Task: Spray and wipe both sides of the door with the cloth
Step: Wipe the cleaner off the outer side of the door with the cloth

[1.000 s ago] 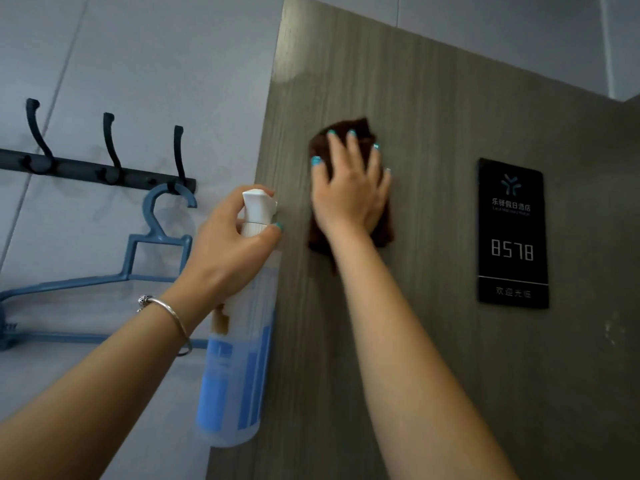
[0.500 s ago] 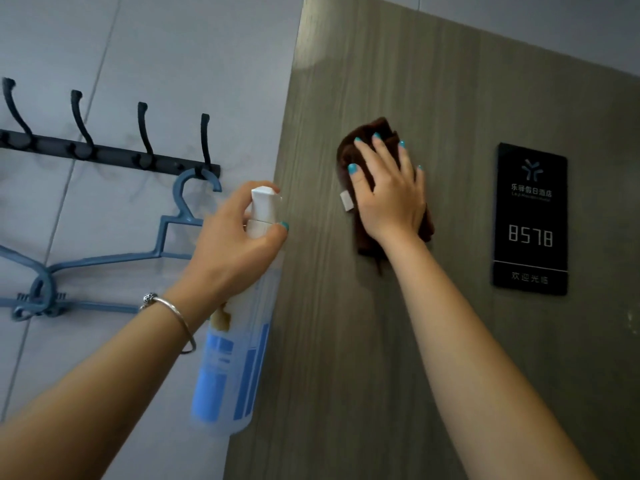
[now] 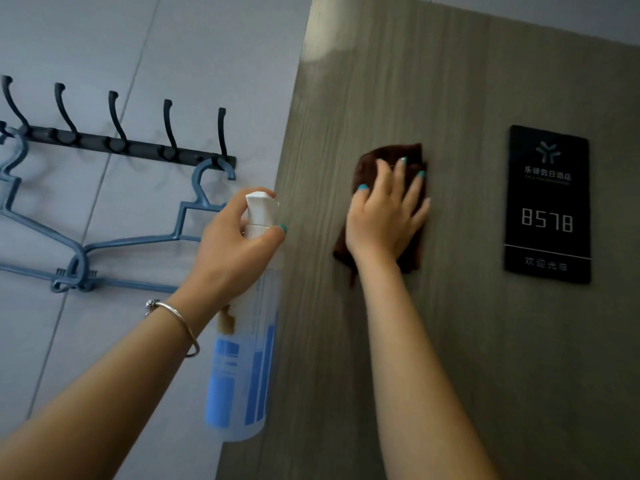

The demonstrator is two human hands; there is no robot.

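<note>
From the head camera, the door (image 3: 450,341) is showing as a flat panel of grey-brown wood grain with fine vertical streaks, its upper corner catching a pale sheen. The right hand (image 3: 384,216) is pressing a dark brown, soft-looking cloth (image 3: 414,254) flat against the door, fingers spread; most of the cloth is lying hidden under the palm. The left hand (image 3: 235,251) is gripping the neck of a translucent spray bottle (image 3: 242,368) with blue label bands, one finger curling over its white nozzle, just beside the door's edge. A thin metal bangle (image 3: 183,327) is circling that wrist. A glossy black plaque (image 3: 549,206) reading 8578 is sitting on the door; its smaller characters are blurring. On the grey tiled wall (image 3: 207,46), a black hook rail (image 3: 117,145) is carrying blue plastic hangers (image 3: 104,251), cut off at the frame's left edge.
</note>
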